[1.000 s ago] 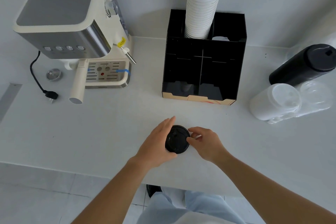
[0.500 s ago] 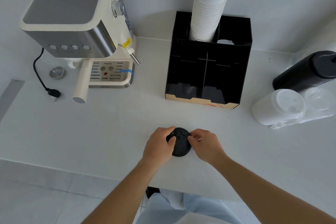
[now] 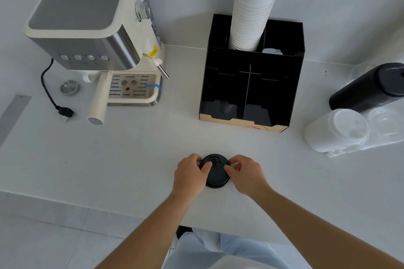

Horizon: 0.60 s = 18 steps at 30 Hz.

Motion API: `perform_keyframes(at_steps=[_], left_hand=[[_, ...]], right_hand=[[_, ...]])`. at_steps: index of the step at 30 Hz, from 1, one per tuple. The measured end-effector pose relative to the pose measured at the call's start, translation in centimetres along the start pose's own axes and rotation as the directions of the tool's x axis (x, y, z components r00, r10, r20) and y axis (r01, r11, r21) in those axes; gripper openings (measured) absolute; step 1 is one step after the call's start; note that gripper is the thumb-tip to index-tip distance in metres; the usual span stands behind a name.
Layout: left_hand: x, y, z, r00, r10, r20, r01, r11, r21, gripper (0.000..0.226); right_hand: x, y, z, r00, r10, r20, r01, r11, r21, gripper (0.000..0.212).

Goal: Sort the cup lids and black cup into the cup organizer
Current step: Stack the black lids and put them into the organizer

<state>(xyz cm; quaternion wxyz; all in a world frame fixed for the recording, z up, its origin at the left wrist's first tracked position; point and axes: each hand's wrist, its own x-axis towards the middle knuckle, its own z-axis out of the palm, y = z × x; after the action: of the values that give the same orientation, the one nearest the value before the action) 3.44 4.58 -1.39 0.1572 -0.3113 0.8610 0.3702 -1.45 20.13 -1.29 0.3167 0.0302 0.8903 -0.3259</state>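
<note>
Black lidded cup [image 3: 215, 172] gripped from both sides on white counter [image 3: 131, 148], left hand [image 3: 189, 176] and right hand [image 3: 246, 176] curled closed around its rim

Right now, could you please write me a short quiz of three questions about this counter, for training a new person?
1. True or false: both hands touch the black lid.
2. Which stands in the black cup organizer? A) a stack of white paper cups B) a kettle C) a plate
3. Fill in: the espresso machine stands to the ____ of the organizer.

Key: 1 true: left hand, right hand. 2 A. 3 left.
</note>
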Motion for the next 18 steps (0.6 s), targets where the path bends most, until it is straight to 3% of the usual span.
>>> perform_keyframes(at_steps=[4, 7, 10, 13, 18], left_hand=[[0.2, 0.1, -0.2, 0.991, -0.106, 0.079, 0.12, 0.971, -0.206, 0.022], [0.3, 0.0, -0.6, 0.97, -0.17, 0.174, 0.228, 0.887, -0.401, 0.003], [0.1, 0.1, -0.9, 0.949, -0.214, 0.232, 0.307, 0.797, -0.52, 0.018], [-0.2, 0.3, -0.9, 0.956, -0.191, 0.223, 0.286, 0.779, -0.558, 0.018], [-0.4, 1.4, -1.7, 0.988, -0.085, 0.133, 0.143, 0.838, -0.526, 0.02]], right_hand=[[0.0, -0.4, 0.2, 0.998, 0.064, 0.023, -0.066, 0.996, 0.061, 0.019], [0.0, -0.7, 0.3, 0.994, 0.107, 0.035, -0.111, 0.984, 0.137, 0.015], [-0.1, -0.8, 0.1, 0.993, 0.115, 0.034, -0.12, 0.974, 0.194, 0.012], [-0.2, -0.9, -0.6, 0.991, 0.127, 0.043, -0.134, 0.957, 0.259, 0.01], [-0.2, -1.4, -3.3, 0.996, 0.089, 0.008, -0.086, 0.939, 0.334, 0.013]])
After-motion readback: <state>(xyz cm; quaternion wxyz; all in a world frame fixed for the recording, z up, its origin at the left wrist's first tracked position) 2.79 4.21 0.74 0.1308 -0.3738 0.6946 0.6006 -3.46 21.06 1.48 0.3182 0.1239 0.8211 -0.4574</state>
